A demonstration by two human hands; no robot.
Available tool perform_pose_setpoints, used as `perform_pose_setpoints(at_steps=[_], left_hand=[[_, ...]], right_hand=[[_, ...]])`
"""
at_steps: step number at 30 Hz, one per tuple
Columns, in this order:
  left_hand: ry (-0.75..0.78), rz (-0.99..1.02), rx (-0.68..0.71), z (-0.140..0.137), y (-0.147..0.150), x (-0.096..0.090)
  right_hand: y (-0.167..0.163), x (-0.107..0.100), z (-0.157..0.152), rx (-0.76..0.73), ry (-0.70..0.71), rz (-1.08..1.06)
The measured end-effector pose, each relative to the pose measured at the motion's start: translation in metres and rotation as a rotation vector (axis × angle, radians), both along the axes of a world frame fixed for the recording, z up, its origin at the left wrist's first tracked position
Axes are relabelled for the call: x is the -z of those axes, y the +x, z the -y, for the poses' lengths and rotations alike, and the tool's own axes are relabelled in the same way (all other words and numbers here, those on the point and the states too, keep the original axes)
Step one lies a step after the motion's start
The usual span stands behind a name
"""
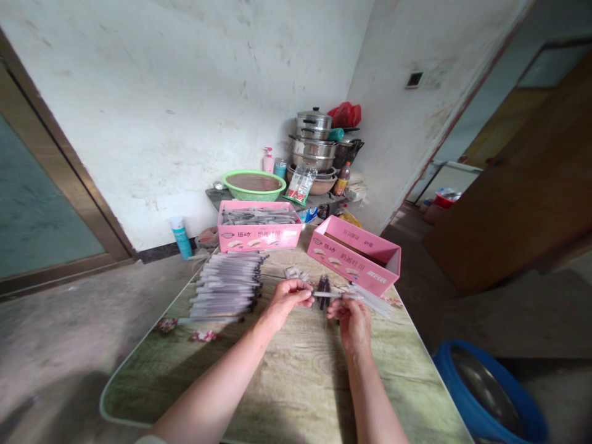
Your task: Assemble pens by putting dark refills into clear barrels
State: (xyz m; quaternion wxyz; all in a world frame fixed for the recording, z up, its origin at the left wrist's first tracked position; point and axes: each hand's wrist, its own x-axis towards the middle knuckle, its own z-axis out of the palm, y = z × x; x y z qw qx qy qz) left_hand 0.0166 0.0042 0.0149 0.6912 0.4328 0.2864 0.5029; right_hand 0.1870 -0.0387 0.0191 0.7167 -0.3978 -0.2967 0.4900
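Between my two hands is a pen (327, 295) with a pale translucent barrel, lying nearly level above the table. My left hand (291, 297) pinches its left end, and the fingers of my right hand (352, 313) are closed round its right end. Just behind the pen lie several dark slim pen parts (323, 285). Clear barrels (374, 301) are spread beside my right hand. Small whitish pieces (296, 272) lie beyond my left hand. To the left, many similar pens (226, 287) are laid in a stacked row, dark ends to the right.
At the table's (296, 382) far side stand a pink box full of pens (259, 237) and another pink box (354, 256), tilted to the right. Behind are a green basin (254, 196) and stacked pots (314, 148). A blue tub (444, 357) stands at lower right.
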Motion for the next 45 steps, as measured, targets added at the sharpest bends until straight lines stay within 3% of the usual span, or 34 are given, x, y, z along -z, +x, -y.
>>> perform_pose_setpoints(at_steps=[18, 26, 35, 39, 45], left_hand=[[0.011, -0.018, -0.037, 0.0023, 0.0035, -0.0053], [-0.049, -0.203, 0.015, 0.0035, 0.0011, -0.0059], [-0.013, -0.126, 0.009, 0.0036, 0.0011, -0.0089], [-0.057, -0.250, 0.003, 0.0035, 0.0015, -0.0065], [0.060, -0.203, 0.046, 0.0008, 0.0021, -0.0021]], right_hand=[[-0.0023, 0.0015, 0.0005, -0.002, 0.005, 0.022], [-0.0026, 0.0028, 0.0001, 0.013, -0.006, 0.035], [-0.0026, 0.0020, -0.0008, 0.027, -0.015, 0.050], [-0.0022, 0.0025, 0.0001, 0.035, -0.014, 0.039], [-0.0025, 0.0030, -0.0004, 0.030, -0.016, 0.049]])
